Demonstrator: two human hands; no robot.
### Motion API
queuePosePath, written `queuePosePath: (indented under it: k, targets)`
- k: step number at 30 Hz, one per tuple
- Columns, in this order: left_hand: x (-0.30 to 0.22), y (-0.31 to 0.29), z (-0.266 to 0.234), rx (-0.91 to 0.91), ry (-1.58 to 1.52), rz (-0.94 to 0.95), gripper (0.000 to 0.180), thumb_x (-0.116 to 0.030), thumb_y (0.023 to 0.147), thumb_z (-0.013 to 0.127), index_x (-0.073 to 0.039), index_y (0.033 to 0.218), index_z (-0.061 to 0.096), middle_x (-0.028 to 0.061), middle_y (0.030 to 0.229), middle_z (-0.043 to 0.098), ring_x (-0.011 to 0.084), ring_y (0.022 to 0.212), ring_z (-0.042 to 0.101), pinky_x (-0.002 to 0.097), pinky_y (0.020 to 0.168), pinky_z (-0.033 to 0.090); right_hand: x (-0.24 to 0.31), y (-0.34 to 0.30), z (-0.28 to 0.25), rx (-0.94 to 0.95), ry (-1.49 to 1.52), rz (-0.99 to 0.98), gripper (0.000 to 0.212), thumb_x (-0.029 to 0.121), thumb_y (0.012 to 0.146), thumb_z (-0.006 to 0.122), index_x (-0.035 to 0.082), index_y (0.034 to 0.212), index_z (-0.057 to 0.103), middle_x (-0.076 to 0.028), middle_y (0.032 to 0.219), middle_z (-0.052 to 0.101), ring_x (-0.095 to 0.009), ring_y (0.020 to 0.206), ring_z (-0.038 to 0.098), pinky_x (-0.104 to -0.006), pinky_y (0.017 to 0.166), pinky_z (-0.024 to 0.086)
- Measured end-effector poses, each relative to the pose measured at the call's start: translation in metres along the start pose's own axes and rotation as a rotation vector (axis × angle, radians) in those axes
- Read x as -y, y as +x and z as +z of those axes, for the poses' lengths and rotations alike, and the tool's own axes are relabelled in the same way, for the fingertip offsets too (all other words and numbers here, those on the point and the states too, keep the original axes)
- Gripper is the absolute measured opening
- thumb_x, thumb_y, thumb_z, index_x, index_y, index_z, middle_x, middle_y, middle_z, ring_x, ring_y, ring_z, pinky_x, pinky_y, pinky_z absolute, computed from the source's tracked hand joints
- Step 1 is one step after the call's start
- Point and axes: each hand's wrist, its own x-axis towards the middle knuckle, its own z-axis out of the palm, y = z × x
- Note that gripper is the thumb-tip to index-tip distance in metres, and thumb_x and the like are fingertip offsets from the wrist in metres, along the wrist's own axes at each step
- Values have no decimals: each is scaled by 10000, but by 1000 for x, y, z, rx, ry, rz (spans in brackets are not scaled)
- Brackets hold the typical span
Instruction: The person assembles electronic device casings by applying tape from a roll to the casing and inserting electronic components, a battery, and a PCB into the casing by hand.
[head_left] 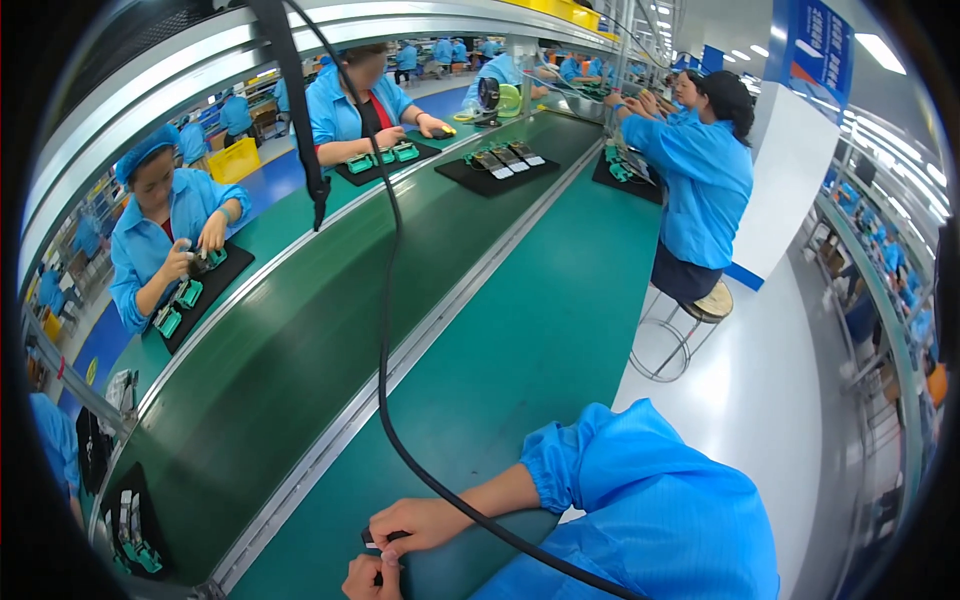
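Observation:
Low in the view, my right hand (425, 522) reaches in from a blue sleeve and rests over the green bench top (500, 370), its fingers curled together. A small black piece (369, 540) with a light patch sticks out beside its fingertips; its kind does not show. Just below, my left hand (370, 580) is closed, its thumb and fingers touching or almost touching those of the right. Something dark shows between its fingers, too small to name. The lower picture edge cuts off part of the left hand.
A black cable (385, 330) hangs down across the view and over my right forearm. Beyond a metal rail runs a dark green conveyor belt (300, 330), carrying a black mat (475, 182) with several devices. Co-workers in blue sit along both sides; a stool (710, 302) stands at right.

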Motion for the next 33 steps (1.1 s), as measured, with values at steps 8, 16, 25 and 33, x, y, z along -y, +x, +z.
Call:
queuePosePath:
  k: [8,16,25,33]
  targets:
    - [-4,-3,-5,-18,-36,36,245,-211,895,590,-31,729,591,131,672,522,271,595,518,343,552,405,10,-2,-1,64,-51,63,200,202,863,603,38,803,505,-85,795,532,-233,703,517,-334,643,421]
    - [5,-4,-7,-41,-69,89,202,-169,882,603,-23,743,591,136,675,528,282,597,512,345,555,405,11,3,2,78,-83,95,185,197,869,596,40,818,512,-80,802,535,-227,713,521,-335,650,420]
    - [-2,-5,1,-15,-104,46,182,-135,897,582,9,787,590,129,689,540,225,607,517,311,570,417,15,-3,-2,33,-43,-17,192,177,850,619,35,799,501,-85,806,530,-229,727,518,-329,654,421]
    - [-10,-4,5,44,-57,56,199,-136,903,576,13,772,580,130,674,525,232,584,495,316,561,414,13,-12,-4,7,-25,-35,231,180,817,643,33,750,478,-83,787,524,-222,696,513,-344,602,399]
